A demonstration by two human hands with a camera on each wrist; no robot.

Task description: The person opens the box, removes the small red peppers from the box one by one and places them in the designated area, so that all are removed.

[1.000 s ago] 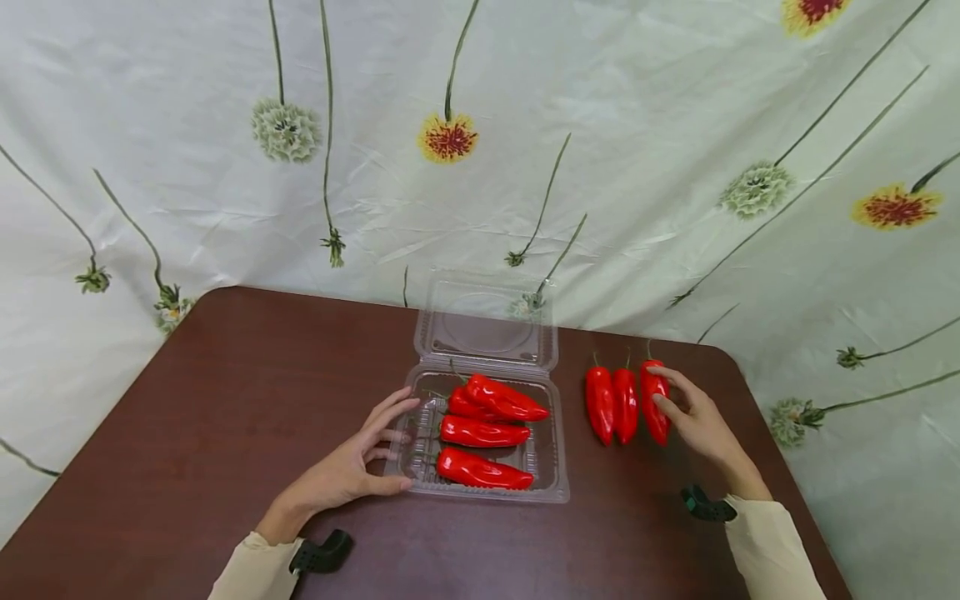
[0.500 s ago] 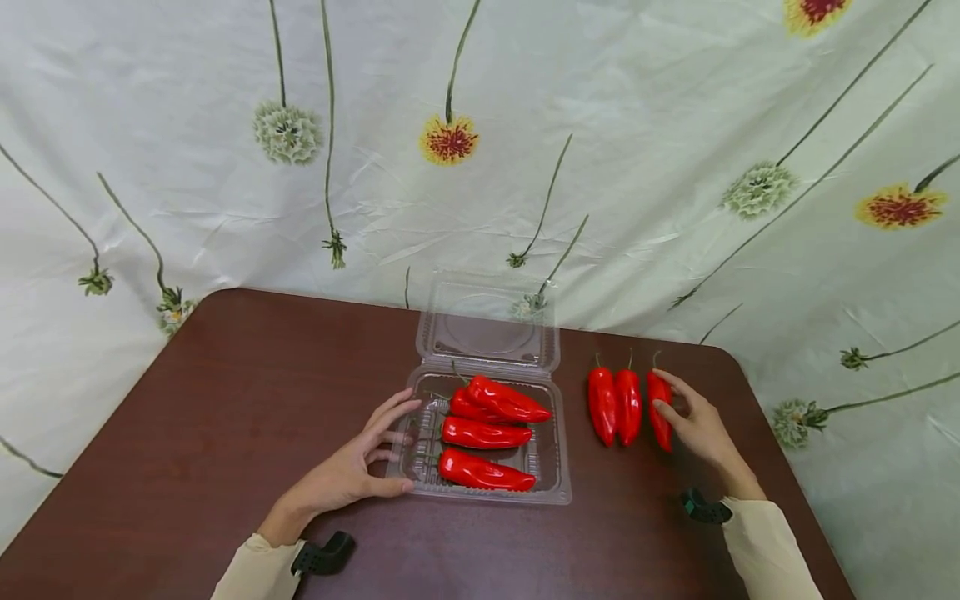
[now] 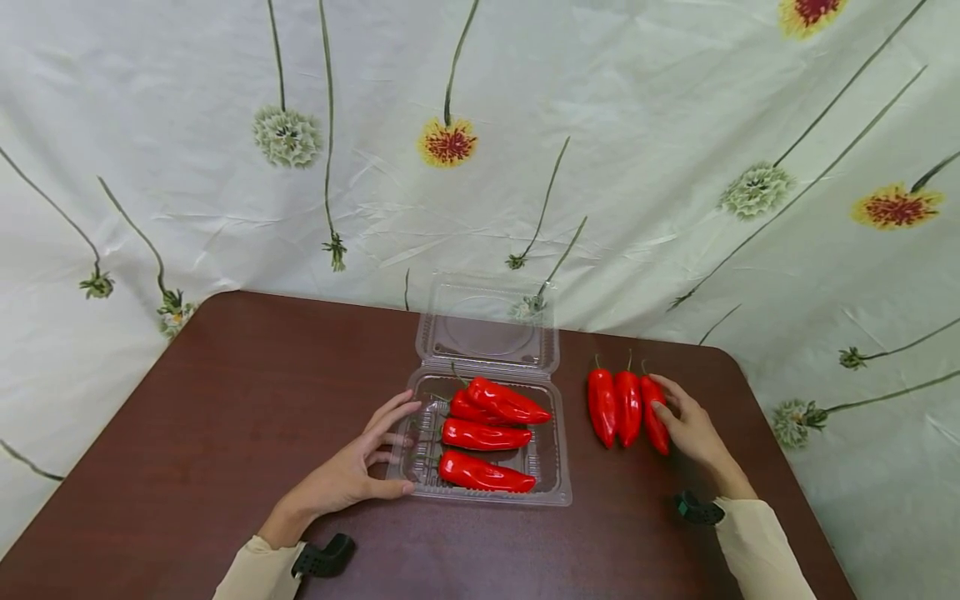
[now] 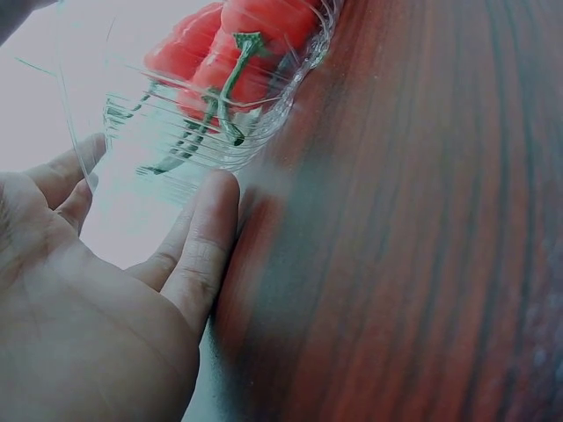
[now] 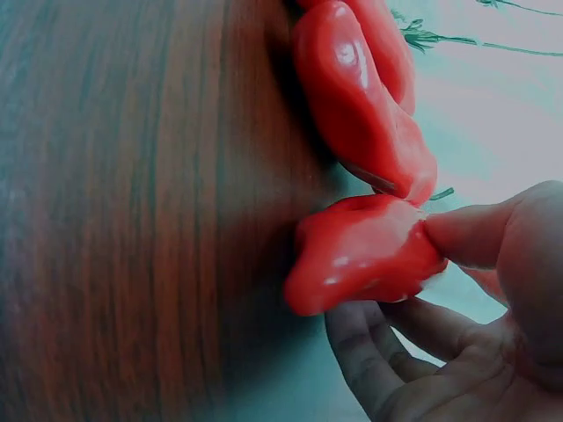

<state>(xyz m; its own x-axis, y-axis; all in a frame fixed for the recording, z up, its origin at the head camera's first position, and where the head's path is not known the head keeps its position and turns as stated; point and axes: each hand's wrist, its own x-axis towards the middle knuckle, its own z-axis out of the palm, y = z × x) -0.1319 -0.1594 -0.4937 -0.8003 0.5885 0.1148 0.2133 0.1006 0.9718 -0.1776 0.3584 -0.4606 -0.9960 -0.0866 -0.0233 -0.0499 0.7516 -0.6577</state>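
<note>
A clear plastic clamshell container [image 3: 564,457] stands on the table with its lid [image 3: 486,335] tipped back. Several long red peppers [image 3: 486,434] lie inside, stems toward the left. My left hand [image 3: 341,475] rests along the container's left side, fingers spread; in the left wrist view the fingertips [image 4: 214,198] are right at the ribbed plastic wall. To the right of the container, my right hand [image 3: 693,429] pinches a red pepper [image 3: 654,417] between thumb and fingers, its tip toward me. Two more red peppers [image 3: 602,407] lie side by side just left of it.
The dark brown wooden table [image 3: 225,400] reaches back to a white floral cloth [image 3: 360,192] hanging behind it. The raised lid stands close to that cloth. A dark wrist strap [image 3: 324,557] sits at each cuff.
My right hand has shifted its pepper: it first drew slightly right and toward me, then slid left against the two beside it. My left hand and the container have stayed put.
</note>
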